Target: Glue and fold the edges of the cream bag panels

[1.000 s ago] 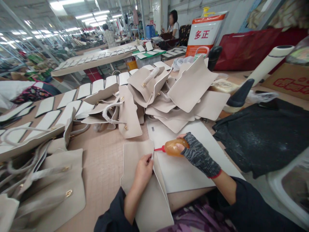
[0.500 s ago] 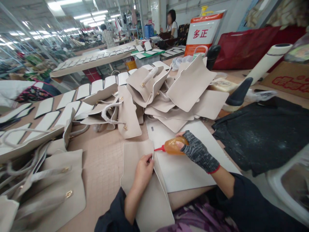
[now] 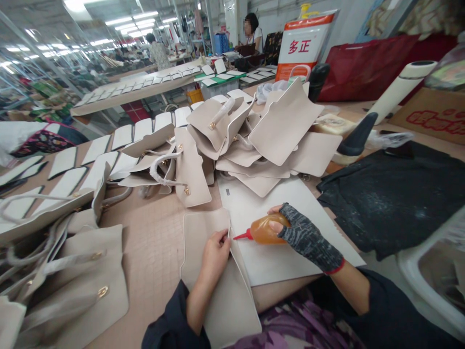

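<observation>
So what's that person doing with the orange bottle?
The right hand, in a grey fingerless glove, holds a squeeze bottle of amber liquid, its red nozzle aimed at the edge of a beige bag panel. The left hand lifts that edge. A pile of beige bag pieces sits behind on the table.

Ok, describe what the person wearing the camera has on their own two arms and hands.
Both arms wear dark navy sleeves, pushed up so the forearms show. The left hand is bare, with no glove. The right hand wears a fingerless knitted glove, mottled dark grey and black, that leaves the fingertips free and ends in a thin red cuff edge at the wrist. No rings or watch can be made out.
</observation>
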`<state>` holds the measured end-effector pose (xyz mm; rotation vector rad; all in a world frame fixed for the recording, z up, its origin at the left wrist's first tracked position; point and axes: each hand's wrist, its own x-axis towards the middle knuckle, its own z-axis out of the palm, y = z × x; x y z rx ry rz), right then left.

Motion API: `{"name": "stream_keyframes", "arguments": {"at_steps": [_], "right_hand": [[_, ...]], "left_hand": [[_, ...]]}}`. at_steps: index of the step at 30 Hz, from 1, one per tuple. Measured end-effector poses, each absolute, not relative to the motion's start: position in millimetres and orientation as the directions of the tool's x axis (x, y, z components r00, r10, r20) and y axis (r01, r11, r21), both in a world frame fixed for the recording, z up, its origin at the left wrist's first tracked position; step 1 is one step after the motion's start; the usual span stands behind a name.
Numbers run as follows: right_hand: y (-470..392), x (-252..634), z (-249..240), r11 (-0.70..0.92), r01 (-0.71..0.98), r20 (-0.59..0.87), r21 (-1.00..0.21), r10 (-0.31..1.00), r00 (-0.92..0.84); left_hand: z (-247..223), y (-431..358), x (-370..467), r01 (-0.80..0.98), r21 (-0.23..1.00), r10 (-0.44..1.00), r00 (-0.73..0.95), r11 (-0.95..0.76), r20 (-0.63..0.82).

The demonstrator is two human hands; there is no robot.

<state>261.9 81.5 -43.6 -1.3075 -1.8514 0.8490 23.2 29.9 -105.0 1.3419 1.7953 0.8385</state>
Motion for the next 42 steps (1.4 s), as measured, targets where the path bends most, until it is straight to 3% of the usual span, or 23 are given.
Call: {"name": "stream_keyframes", "arguments": {"at_steps": [7, 26, 42], "right_hand": [[66, 270, -42, 0.298, 0.518, 0.195, -0.802, 0.95, -0.245], [22, 298, -40, 0.117, 0.497, -0.028, -0.86, 0.961, -0.273], [5, 304, -29, 0.043, 0.481, -0.084, -0.875, 0.967, -0.24]], "left_hand": [[-103, 29, 23, 0.492, 0.845, 0.976, -0.158, 0.207, -0.148], [-97, 27, 27, 0.539, 0.826, 0.981, -0.171, 0.166, -0.086], [-95, 26, 29, 0.543, 0.82, 0.981, -0.165, 0.179, -0.105]]}}
